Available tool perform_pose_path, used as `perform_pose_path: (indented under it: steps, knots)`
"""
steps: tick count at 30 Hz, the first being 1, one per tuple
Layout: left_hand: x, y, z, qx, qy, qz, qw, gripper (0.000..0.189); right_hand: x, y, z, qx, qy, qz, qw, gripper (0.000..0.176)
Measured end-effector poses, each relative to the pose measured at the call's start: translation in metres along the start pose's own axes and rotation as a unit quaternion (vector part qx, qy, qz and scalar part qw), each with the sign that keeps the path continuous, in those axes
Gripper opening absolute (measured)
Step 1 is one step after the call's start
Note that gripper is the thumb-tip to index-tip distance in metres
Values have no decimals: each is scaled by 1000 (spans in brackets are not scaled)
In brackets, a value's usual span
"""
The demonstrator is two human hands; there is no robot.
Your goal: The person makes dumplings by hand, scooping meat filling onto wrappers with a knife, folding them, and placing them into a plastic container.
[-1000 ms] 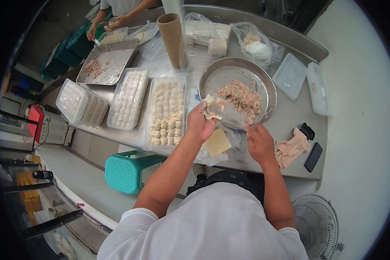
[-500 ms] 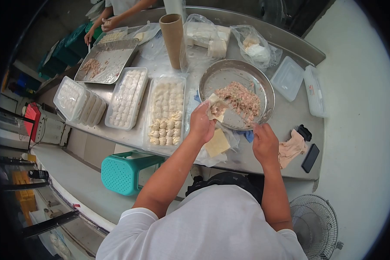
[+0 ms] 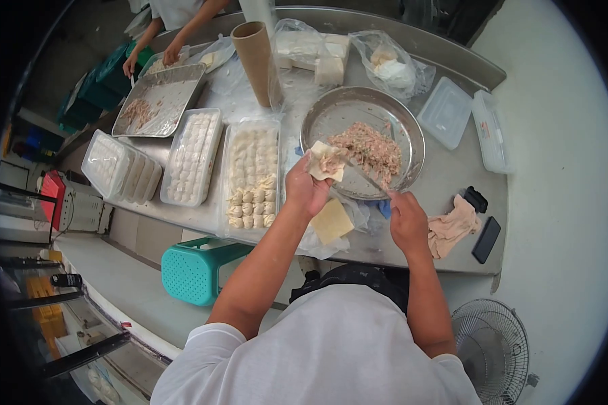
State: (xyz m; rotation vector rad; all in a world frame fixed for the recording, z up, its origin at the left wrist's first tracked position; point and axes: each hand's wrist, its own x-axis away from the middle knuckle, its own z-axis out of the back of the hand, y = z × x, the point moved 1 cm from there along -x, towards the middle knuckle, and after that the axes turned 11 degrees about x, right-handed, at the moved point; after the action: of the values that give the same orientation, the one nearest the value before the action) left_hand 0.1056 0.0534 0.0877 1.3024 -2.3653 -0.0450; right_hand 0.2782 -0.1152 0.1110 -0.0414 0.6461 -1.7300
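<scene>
My left hand (image 3: 307, 183) holds a square dumpling wrapper (image 3: 319, 172) with pink meat filling (image 3: 331, 164) on it. In my right hand (image 3: 408, 217) is the handle end of a thin flat metal spatula (image 3: 366, 177). Its far end reaches the filling on the wrapper. Both hands are at the near rim of a round metal pan (image 3: 312, 121) holding a mound of minced meat (image 3: 370, 150). Below my left hand a stack of yellowish wrappers (image 3: 332, 221) rests on plastic. To the left, a clear tray (image 3: 225, 175) contains rows of dumplings (image 3: 251, 204).
Lidded dumpling boxes (image 3: 190, 158) and stacked boxes (image 3: 118, 165) stand left, near a metal tray (image 3: 172, 101). A cardboard tube (image 3: 257, 67) stands upright at the back. A phone (image 3: 486, 240) and cloth (image 3: 451, 229) lie right. Another person's hand (image 3: 173, 52) is at far left.
The spatula now reaches the filling on the wrapper, and the wrapper faces up more openly. The view has shifted slightly. The other person's hands have moved apart and lower over the tray area.
</scene>
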Motion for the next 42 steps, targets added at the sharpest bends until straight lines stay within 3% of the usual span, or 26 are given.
perform_pose_path:
  steps: [2, 6, 8, 11, 14, 18, 23, 25, 26, 28, 29, 30, 33, 37, 39, 40, 41, 42]
  knots:
    - [0, 2, -2, -15, -4, -7, 1000, 41, -7, 6, -10, 41, 73, -48, 995, 28]
    - [0, 6, 1, 22, 18, -5, 1000, 42, -17, 36, -15, 36, 124, -76, 989, 28]
    - [-2, 9, 2, 27, 20, 0, 999, 42, -21, 43, -8, 174, -26, -105, 979, 32]
    - [2, 10, 11, 36, 10, 5, 999, 42, -19, 8, 17, 83, 40, -39, 995, 32]
    - [1, 6, 3, 27, 9, 19, 999, 42, -10, -25, 15, 36, 48, 31, 998, 30]
    - [3, 5, 8, 14, -38, 39, 998, 42, 2, -28, -10, 97, 22, 63, 993, 25]
    - [25, 24, 1, 76, -96, 46, 991, 36, -6, -42, 23, 3, 43, 45, 998, 24]
    - [11, 20, 27, -224, -90, 53, 969, 31, -9, -48, 37, -8, 8, 49, 999, 24]
    - [11, 16, 34, -222, -85, 43, 970, 31, -10, -51, 42, -8, -23, 39, 999, 24]
    - [32, 13, 19, -471, -162, -114, 860, 38, -10, -57, 48, 17, -63, 53, 996, 24]
    - [44, 20, 7, -603, -113, -113, 781, 47, -10, -59, 50, 46, -97, 60, 992, 23]
    - [45, 22, 10, -603, -110, -115, 782, 47, -12, -61, 53, 45, -99, 63, 992, 23]
    - [45, 23, 24, -709, -208, -215, 639, 36, -15, -62, 63, 86, -156, 92, 980, 21]
    - [45, 27, 36, -699, -177, -269, 639, 25, -23, -46, 68, 21, -141, 37, 989, 14]
    - [46, 30, 33, -614, -81, -175, 765, 16, -19, -36, 52, -8, -111, -4, 994, 12]
    - [49, 28, 31, -613, -80, -176, 766, 16, -13, -26, 31, -41, -135, -70, 988, 11]
    - [51, 24, 29, -553, -67, -130, 820, 17, -8, -16, 10, -74, -158, -135, 975, 14]
    - [52, 20, 29, -490, -55, -83, 866, 21, -1, -15, -14, -145, -149, -136, 969, 16]
